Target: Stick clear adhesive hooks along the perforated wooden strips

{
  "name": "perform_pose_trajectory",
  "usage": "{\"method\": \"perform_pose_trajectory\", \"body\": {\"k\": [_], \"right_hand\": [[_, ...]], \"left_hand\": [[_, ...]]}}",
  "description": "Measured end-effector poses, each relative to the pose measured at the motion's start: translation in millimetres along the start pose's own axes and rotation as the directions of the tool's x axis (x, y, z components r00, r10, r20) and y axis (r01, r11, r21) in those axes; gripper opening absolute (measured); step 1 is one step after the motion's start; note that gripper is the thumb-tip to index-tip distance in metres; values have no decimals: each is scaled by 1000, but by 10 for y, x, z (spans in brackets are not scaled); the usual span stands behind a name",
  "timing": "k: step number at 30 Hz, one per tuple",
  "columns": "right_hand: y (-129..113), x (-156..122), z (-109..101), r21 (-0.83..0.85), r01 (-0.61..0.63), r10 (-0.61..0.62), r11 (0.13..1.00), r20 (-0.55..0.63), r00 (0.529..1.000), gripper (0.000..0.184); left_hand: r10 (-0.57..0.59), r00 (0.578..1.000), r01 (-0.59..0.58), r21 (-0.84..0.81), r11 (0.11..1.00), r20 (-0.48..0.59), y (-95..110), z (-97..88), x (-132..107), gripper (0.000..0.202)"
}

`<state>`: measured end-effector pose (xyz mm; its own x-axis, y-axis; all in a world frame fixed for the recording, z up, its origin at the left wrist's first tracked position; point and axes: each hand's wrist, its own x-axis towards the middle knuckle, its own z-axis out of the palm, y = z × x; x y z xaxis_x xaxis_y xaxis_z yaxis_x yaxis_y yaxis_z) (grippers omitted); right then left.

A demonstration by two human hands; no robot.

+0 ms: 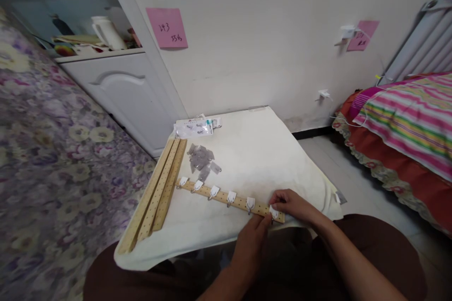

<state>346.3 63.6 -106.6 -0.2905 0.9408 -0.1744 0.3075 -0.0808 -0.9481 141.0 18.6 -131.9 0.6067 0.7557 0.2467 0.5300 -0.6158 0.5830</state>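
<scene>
At the near edge of the cloth-covered table (282, 150) lies a perforated wooden strip (240, 201) carrying six white hooks. My right hand (293, 204) is pinched on the end hook (274, 210) at the strip's right end. My left hand (252, 237) touches the same hook with its fingertips; I cannot tell whether it grips.

A: Can you make out the last white hook (274, 212)?
B: Barely; the fingers (279, 199) cover most of it.
A: And the grey pile (202, 159)?
B: Too small to tell. Writing on the pink note (167, 27) is unreadable, and the bed (406, 127) runs off the right edge.
</scene>
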Motion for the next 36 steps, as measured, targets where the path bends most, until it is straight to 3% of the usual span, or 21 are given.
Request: {"method": "perform_pose_trajectory", "body": {"k": [11, 25, 36], "right_hand": [[-11, -29, 9, 74, -23, 18, 997, 67, 998, 18], [47, 13, 53, 120, -54, 48, 991, 53, 997, 19], [78, 18, 56, 69, -45, 40, 997, 64, 997, 17]], "left_hand": [[-28, 999, 26, 65, 998, 32, 49, -23, 34, 50], [-51, 998, 49, 52, 997, 26, -4, 49, 15, 46], [-48, 999, 48, -53, 997, 0, 50, -13, -4, 48]]}}
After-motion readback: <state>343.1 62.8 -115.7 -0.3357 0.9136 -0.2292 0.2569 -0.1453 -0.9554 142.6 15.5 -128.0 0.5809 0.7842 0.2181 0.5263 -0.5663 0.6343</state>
